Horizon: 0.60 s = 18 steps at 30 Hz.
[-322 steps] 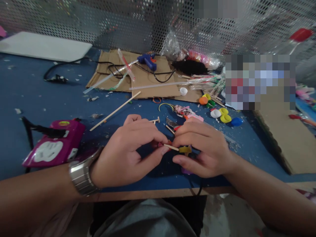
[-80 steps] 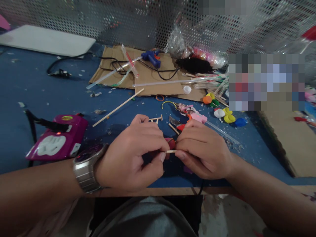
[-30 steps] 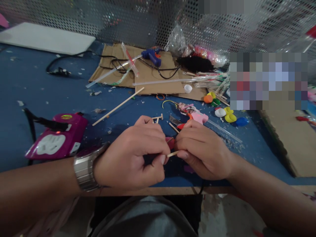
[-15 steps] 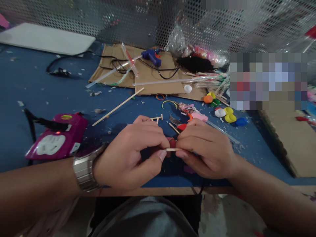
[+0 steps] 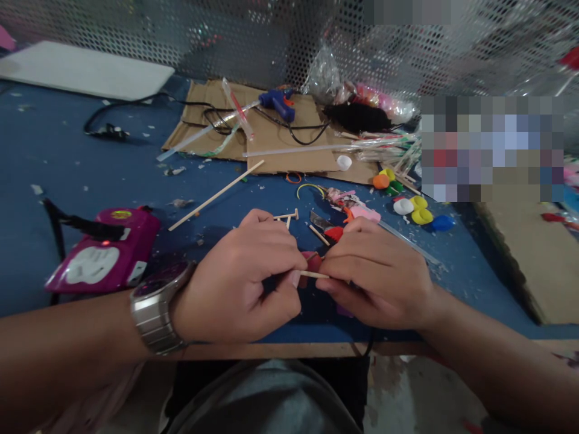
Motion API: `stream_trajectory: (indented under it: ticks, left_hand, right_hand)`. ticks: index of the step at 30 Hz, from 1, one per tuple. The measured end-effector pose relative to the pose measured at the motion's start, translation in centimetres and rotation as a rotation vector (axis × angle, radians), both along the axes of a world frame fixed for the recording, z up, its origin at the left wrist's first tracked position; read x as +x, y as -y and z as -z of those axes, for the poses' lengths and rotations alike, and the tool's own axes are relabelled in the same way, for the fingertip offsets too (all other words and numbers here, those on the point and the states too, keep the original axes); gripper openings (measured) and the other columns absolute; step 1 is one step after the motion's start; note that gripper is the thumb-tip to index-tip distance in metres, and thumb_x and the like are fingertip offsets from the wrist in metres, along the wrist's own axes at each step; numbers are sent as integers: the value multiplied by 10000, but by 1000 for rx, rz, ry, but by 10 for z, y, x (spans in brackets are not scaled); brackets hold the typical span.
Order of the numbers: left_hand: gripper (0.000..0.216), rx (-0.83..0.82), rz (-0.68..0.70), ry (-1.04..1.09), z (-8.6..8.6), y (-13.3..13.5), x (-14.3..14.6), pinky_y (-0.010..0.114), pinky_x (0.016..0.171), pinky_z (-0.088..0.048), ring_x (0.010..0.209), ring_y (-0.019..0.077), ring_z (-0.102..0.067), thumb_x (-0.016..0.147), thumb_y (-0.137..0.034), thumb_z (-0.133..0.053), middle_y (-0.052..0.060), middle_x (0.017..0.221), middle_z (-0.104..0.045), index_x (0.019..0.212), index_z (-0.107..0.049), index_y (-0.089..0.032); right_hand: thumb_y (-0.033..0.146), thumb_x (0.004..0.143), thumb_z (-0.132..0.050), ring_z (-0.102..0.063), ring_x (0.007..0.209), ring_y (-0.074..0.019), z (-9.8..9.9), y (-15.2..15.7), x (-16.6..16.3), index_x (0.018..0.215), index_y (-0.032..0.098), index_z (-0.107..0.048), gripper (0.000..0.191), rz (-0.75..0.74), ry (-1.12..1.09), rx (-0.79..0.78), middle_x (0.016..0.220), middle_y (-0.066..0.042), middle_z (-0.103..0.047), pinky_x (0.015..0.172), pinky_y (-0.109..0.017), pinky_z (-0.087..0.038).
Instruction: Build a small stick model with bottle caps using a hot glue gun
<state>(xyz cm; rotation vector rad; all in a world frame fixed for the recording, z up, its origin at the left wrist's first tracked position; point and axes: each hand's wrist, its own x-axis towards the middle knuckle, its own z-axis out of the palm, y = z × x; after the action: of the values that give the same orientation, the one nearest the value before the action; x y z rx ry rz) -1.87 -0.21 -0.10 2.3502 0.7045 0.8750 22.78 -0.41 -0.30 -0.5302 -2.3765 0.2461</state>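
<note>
Between my two hands runs a thin wooden stick (image 5: 315, 275), its ends hidden in my fingers. My left hand (image 5: 244, 277) pinches one end between thumb and forefinger; my right hand (image 5: 377, 274) is closed on the other. Just behind the stick lies a reddish object (image 5: 311, 260), mostly covered by my fingers. Short joined stick pieces (image 5: 288, 217) rest beyond my left hand. A dark blade with a red part (image 5: 332, 232) and a short loose stick (image 5: 319, 235) are close to my right hand. A longer wooden stick (image 5: 216, 195) lies farther left.
A magenta box with a cable (image 5: 106, 250) stands left of my wrist. A blue glue gun (image 5: 278, 105) lies on cardboard (image 5: 294, 160) at the back. Several coloured caps (image 5: 420, 211) sit to the right. A white board (image 5: 85, 69) is at the far left, a cardboard box (image 5: 529, 259) at the right.
The stick has tilted slightly, and more of it shows between my hands. My left hand has turned a little and shifted slightly left; its thumb is more tucked in.
</note>
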Motion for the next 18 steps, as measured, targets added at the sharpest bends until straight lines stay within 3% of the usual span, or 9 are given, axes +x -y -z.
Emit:
stream_trajectory:
  ticks: [18]
  left_hand:
    - [241,-37,-18,64,-2,1,2,388,831,-446,678,150,-563,920,-115,-520,-23,665,-611,711,-603,-201]
  right_hand:
    - [194,1083,-733,-782,819,-162,-1,1,0,1006,133,-776,106,-7,-18,2,899,-72,-850,805,-377,-533]
